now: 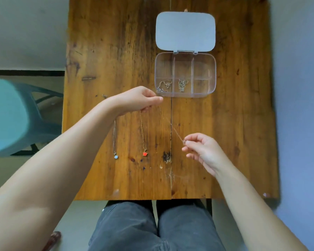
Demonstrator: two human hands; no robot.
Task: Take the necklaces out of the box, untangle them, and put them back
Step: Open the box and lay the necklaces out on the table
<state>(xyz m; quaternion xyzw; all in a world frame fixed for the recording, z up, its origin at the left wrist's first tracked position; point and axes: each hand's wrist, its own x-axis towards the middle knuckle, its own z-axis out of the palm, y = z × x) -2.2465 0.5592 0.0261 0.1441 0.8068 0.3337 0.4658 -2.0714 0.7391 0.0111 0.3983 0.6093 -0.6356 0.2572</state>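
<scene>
Necklaces number five: two tangled (164, 86) (182, 84) in the clear box's (185, 74) near compartments at twelve o'clock, two laid straight on the wooden table (116, 51), one with a pale pendant (116, 157), one red (145, 154), and a thin chain (174, 130) stretched between both hands. Left hand (136, 100) and right hand (201, 149) each pinch an end, fingertips closed. One teal stool (9, 116) stands at nine o'clock on pale floor.

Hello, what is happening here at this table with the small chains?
A person is sorting necklaces. The left hand and right hand stretch one thin chain between them above the wooden table. Two necklaces lie straight on the table, one with a red pendant, one with a pale pendant. The clear box stands open, with two tangled chains in its near compartments.
</scene>
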